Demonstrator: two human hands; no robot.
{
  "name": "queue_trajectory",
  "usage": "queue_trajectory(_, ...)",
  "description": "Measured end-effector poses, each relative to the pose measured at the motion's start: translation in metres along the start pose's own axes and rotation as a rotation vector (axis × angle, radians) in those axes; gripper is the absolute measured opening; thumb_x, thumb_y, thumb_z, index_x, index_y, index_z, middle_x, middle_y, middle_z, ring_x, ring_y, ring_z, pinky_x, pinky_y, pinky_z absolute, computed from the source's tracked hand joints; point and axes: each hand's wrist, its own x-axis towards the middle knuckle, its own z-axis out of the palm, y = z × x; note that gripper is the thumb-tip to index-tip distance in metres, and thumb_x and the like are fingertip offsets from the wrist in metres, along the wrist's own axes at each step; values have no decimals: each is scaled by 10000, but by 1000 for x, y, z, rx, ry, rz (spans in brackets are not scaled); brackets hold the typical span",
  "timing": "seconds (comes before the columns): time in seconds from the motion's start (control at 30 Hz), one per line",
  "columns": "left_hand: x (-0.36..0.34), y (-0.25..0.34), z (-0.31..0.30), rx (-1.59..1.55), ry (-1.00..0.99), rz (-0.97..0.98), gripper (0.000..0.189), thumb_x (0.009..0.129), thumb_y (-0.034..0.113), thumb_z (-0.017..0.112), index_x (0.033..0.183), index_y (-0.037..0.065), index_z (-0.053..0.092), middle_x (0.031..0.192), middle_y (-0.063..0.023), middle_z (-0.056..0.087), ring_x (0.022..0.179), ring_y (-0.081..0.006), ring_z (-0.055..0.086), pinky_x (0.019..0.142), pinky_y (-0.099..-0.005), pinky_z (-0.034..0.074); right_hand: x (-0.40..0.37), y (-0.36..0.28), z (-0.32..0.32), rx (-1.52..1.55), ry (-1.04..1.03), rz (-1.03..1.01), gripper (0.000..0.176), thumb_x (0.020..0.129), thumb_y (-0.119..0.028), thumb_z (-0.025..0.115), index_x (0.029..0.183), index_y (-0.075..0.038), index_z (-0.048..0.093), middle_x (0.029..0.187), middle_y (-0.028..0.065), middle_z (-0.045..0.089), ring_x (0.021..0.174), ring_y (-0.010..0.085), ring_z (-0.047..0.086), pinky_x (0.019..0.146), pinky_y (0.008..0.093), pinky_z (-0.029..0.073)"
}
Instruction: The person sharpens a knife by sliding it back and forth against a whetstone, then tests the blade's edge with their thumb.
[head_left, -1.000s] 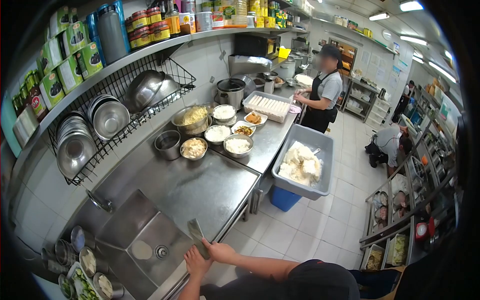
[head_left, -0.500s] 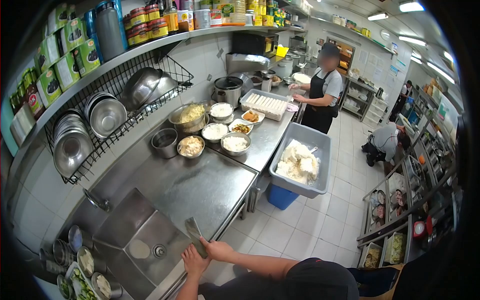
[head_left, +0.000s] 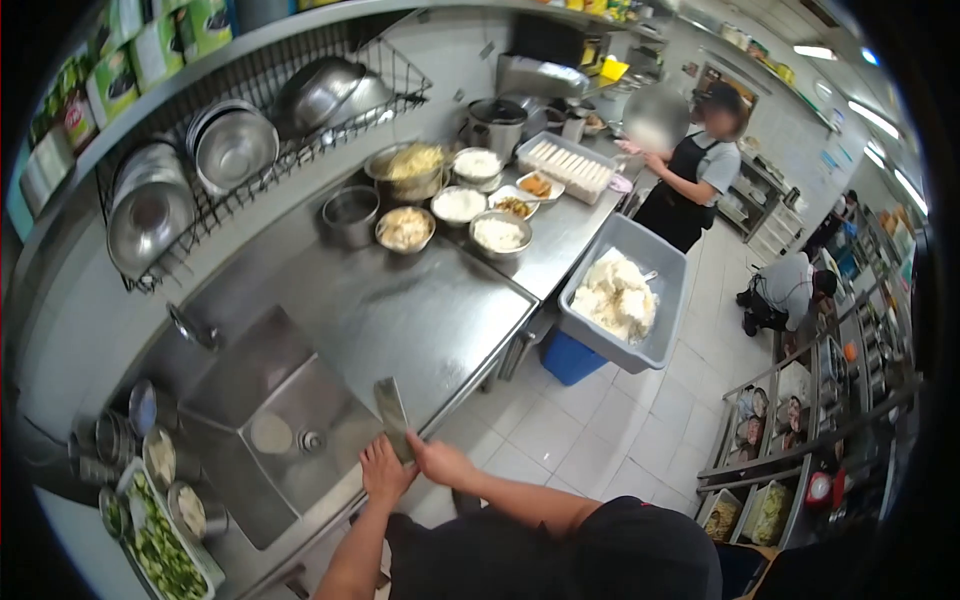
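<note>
While the view dips lower, the left hand (head_left: 383, 472) and right hand (head_left: 441, 462) stay closed around the upright cleaver (head_left: 392, 413) beside the sink (head_left: 262, 372).

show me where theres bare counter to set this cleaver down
The steel counter just beyond the cleaver is bare, from the sink across to the food bowls and out to its front edge. Crowded: the bowls toward the back, and the tins left of the sink.
</note>
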Motion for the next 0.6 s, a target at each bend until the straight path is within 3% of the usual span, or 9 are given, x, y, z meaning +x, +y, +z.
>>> queue_trajectory(0.1,4,3,7,12,22,49,968,697,594,774,1326,-72,463,1302,-214,551,1206,-360,508,1045,-499,353,18,1,-2,-53,3,24,638,910,-131,496,1513,-33,313,982,295,662,811,479,665,718,557,540)
queue_trajectory(0.17,6,10,-8,-82,-13,20,913,742,574,727,1327,-76,464,1293,-223,558,1194,-375,515,1033,-489,366,-6,16,21,77,-5,-26,642,910,-123,479,1521,-36,300,994,304,662,822,471,667,730,556,538)
queue_trajectory(0.23,10,15,-16,-67,-70,-25,969,728,615,733,1353,-68,449,1349,-193,527,1258,-344,484,1080,-484,336,-30,3,9,-14,-30,-13,638,925,-122,464,1536,-60,292,914,301,670,796,468,667,715,556,536)
queue_trajectory(0.33,5,12,-16,-47,-85,-57,980,741,631,710,1368,-73,440,1369,-193,517,1279,-327,468,1091,-468,319,-1,4,1,-49,-41,-14,618,940,-157,509,1524,-66,325,861,301,665,761,467,665,683,569,533)
queue_trajectory(0.4,8,15,-21,-49,-56,2,935,755,587,709,1355,-81,447,1339,-211,534,1244,-342,488,1064,-459,333,20,7,-1,12,130,-76,585,906,-109,518,1476,-30,411,846,314,655,728,477,653,677,574,519)
queue_trajectory(0.6,6,14,-13,-19,2,-2,970,732,615,711,1340,-100,464,1322,-221,548,1203,-333,511,1032,-454,359,-35,4,0,-98,1,-76,617,913,-144,558,1491,-27,378,835,300,656,711,483,653,661,571,535)
